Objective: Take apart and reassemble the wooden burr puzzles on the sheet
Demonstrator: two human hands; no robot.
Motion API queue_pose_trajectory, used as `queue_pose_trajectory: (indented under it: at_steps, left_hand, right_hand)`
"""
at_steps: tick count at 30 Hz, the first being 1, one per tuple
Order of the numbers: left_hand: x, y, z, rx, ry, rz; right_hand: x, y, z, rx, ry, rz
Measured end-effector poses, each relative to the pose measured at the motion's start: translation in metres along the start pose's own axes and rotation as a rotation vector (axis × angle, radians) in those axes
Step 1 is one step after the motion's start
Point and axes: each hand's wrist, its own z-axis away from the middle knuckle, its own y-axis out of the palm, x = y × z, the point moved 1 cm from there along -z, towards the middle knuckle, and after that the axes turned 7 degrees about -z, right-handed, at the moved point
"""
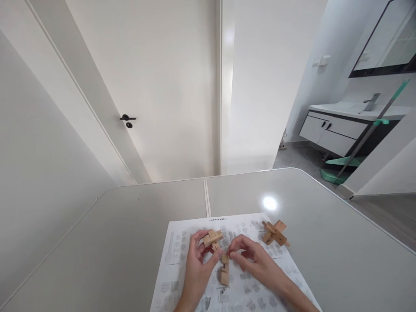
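My left hand grips a small cluster of interlocking wooden puzzle pieces between thumb and fingers, above the printed sheet. A notched wooden puzzle piece stretches below the left thumb tip, between my two hands; whether it rests on the paper or is held at its upper end is unclear. My right hand has thumb and forefinger drawn together right beside that upper end. Anything inside this pinch is too small to tell. To the right, a cross-shaped wooden puzzle sits over the sheet's edge, apart from both hands.
The paper, printed with small grey diagrams, lies on a grey table with a seam down its middle. Past the table are a white door with a black handle, a washbasin cabinet and a green broom and dustpan.
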Motion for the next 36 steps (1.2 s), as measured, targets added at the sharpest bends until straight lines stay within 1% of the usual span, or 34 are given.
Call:
queue_pose_trajectory:
  at_steps: [6, 9, 11, 12, 15, 17, 19, 21, 23, 27, 32, 36]
  left_hand:
    - [0.002, -0.002, 0.000, -0.070, -0.011, 0.011]
    - [0.003, -0.001, 0.000, -0.062, -0.003, 0.012]
    - [0.001, 0.000, 0.001, -0.045, 0.001, 0.002]
    - [-0.001, 0.000, 0.001, -0.038, 0.005, -0.003]
    - [-0.007, 0.001, 0.005, -0.039, 0.036, -0.034]
    - [-0.010, 0.001, 0.008, -0.040, 0.087, -0.083]
    - [-0.011, 0.000, 0.011, -0.012, 0.178, -0.152]
    - [-0.009, -0.001, 0.014, 0.031, 0.277, -0.223]
    - [-0.007, -0.002, 0.015, 0.053, 0.332, -0.279]
    - [-0.004, -0.003, 0.017, 0.081, 0.350, -0.315]
    - [-0.003, -0.005, 0.017, 0.116, 0.403, -0.374]
    - [-0.003, -0.006, 0.015, 0.095, 0.412, -0.396]
  right_hand:
    - [-0.016, 0.011, 0.003, 0.081, -0.153, 0.392]
    - [-0.023, 0.013, 0.003, 0.084, -0.177, 0.460]
    - [-0.022, 0.011, 0.002, 0.058, -0.150, 0.382]
    - [-0.021, 0.010, 0.001, 0.038, -0.111, 0.292]
    - [-0.014, 0.003, -0.001, 0.010, 0.052, -0.117]
    - [-0.010, -0.003, -0.003, 0.032, 0.116, -0.349]
    - [-0.009, -0.008, -0.003, 0.058, 0.137, -0.460]
    - [-0.010, -0.012, -0.003, 0.061, 0.158, -0.489]
    - [-0.012, -0.012, -0.003, 0.072, 0.183, -0.482]
    - [-0.016, -0.010, -0.002, 0.108, 0.188, -0.465]
    - [-0.022, -0.008, -0.004, 0.030, 0.177, -0.456]
    - [-0.025, -0.005, -0.006, 0.000, 0.138, -0.472]
